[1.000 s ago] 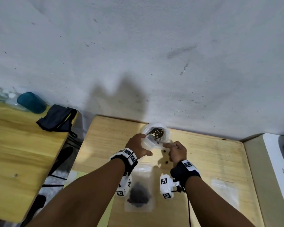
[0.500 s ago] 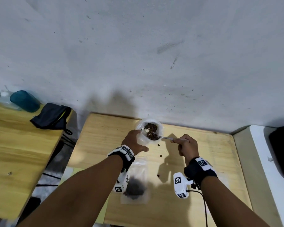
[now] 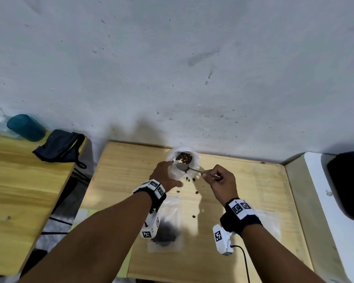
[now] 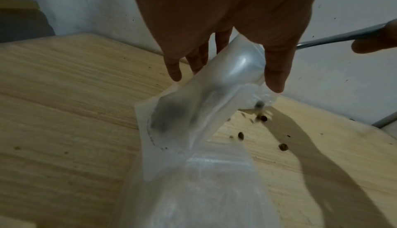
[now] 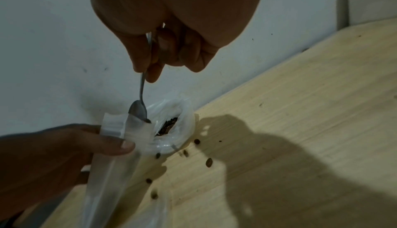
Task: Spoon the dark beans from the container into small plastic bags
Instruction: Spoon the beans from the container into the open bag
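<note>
A clear plastic container (image 3: 194, 160) with dark beans (image 3: 184, 157) stands at the table's far edge by the wall. My left hand (image 3: 170, 170) holds a small clear plastic bag (image 4: 193, 106) upright just in front of it, mouth up, thumb and fingers around its top. My right hand (image 3: 209, 174) pinches a metal spoon (image 5: 140, 96) by the handle. The spoon's bowl tips into the bag's mouth (image 5: 128, 121) and looks nearly empty. Several loose beans (image 5: 208, 162) lie scattered on the wooden table (image 3: 243, 190).
A filled bag of beans (image 3: 166, 234) lies flat under my left wrist. An empty flat bag (image 3: 271, 220) lies at the right. A teal cup (image 3: 26, 127) and dark pouch (image 3: 59, 146) sit on the left table. A white appliance (image 3: 335, 211) borders the right edge.
The spoon came out of the container with beans and now tips at the bag's mouth. My right hand shifted right. More beans lie spilled on the table.
</note>
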`<state>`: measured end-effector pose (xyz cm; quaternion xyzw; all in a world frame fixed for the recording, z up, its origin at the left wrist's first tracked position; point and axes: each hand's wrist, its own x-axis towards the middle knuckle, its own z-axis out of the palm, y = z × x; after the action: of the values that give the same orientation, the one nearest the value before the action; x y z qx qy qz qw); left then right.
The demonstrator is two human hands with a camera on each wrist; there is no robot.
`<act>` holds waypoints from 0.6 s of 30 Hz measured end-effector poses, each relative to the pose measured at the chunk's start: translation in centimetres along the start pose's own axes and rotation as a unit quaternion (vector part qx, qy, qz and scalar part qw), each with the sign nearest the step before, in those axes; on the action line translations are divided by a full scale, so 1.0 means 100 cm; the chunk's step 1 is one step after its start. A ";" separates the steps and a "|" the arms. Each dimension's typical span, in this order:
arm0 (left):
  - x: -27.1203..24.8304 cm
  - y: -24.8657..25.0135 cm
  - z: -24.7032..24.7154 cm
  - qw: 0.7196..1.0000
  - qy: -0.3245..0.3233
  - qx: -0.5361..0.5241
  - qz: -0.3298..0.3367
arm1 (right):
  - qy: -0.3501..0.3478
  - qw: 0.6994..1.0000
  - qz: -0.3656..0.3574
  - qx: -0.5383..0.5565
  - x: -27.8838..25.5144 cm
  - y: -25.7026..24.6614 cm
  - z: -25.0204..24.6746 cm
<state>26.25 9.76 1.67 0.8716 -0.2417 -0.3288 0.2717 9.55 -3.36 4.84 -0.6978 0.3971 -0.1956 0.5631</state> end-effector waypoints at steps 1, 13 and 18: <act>0.000 0.000 0.000 1.000 0.003 -0.003 0.002 | 0.009 1.000 0.000 -0.001 0.002 -0.001 0.000; 0.003 -0.002 -0.007 1.000 0.013 -0.015 0.015 | 0.104 0.990 0.029 -0.092 0.045 0.011 0.013; 0.004 -0.005 -0.003 0.999 0.011 -0.017 0.026 | 0.083 0.989 0.048 -0.110 0.053 0.017 0.029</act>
<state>26.88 10.02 1.36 0.8636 -0.2558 -0.3165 0.2976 14.29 -5.67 1.49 -0.7169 0.4950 -0.1807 0.4565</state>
